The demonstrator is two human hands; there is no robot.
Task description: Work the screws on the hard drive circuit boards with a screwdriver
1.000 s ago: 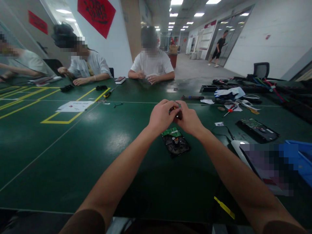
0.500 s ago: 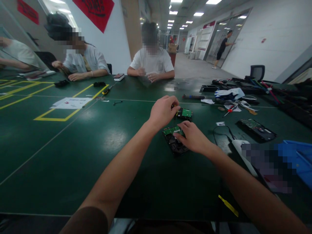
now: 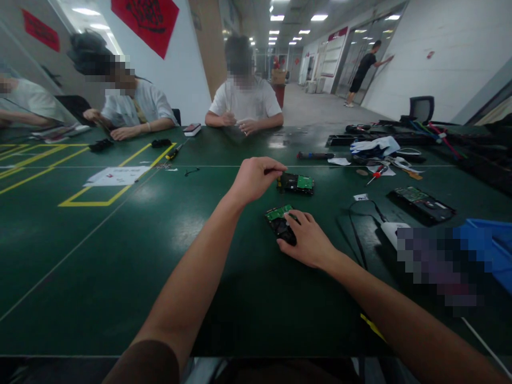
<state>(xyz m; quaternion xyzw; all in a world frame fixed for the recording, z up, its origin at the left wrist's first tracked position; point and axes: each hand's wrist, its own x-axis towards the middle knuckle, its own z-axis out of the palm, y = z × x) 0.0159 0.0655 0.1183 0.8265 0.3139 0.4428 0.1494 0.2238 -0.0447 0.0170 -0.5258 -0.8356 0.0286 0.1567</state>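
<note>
Two hard drives with green circuit boards lie in front of me on the green table (image 3: pixel 120 277). My right hand (image 3: pixel 310 237) grips the nearer hard drive (image 3: pixel 278 214), its thumb at the near edge and its fingers over the right side, hiding that part. Beyond it, my left hand (image 3: pixel 258 178) pinches its fingertips together at the left end of the farther hard drive (image 3: pixel 304 183). A small yellow and black tool (image 3: pixel 280 182) shows just below those fingertips, upright over the drive's end; its exact kind is unclear.
Another hard drive (image 3: pixel 422 204) lies to the right, near a blue bin (image 3: pixel 494 250) and a cable (image 3: pixel 362 245). A red screwdriver (image 3: pixel 378 173), gloves (image 3: pixel 374 145) and a dark pen-shaped tool (image 3: pixel 315 156) lie farther back. Other people sit across the table.
My right hand has come down and back onto the nearer drive's right side, taking hold of it. My left hand has shifted slightly left, baring more of the farther drive.
</note>
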